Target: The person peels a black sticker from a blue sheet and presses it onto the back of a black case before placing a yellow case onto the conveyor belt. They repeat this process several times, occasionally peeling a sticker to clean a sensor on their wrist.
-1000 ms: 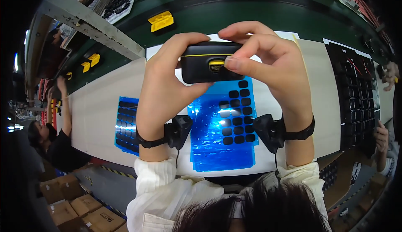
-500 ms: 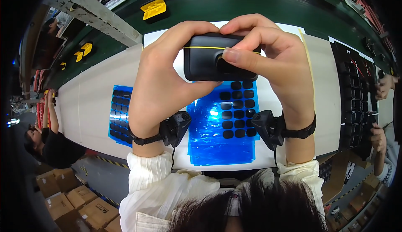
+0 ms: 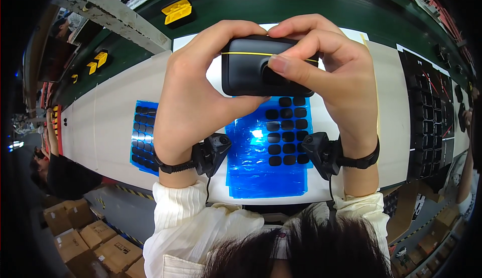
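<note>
A black rounded case (image 3: pixel 242 72) with a thin yellow seam line is held up in both hands above the worktable. My left hand (image 3: pixel 187 90) wraps its left end, fingers along the far edge and thumb under the near edge. My right hand (image 3: pixel 341 72) grips the right end, with its thumb against the front face beside a dark recess. Below the case lies a blue film sheet (image 3: pixel 251 177) carrying rows of black rounded pads (image 3: pixel 287 136). Part of that sheet is hidden by the case and my hands.
Another blue sheet with black pads (image 3: pixel 144 130) lies left. On the green belt (image 3: pixel 236 4) behind sit open cases with yellow insides (image 3: pixel 177 11). A black tray (image 3: pixel 427 122) stands right. Co-workers are at both sides; cardboard boxes (image 3: pixel 118 253) are on the floor at lower left.
The open yellow-lined cases on the belt have shifted slightly left. The co-worker's hands at the right have drawn back from the tray. My grip on the black case looks nearly the same.
</note>
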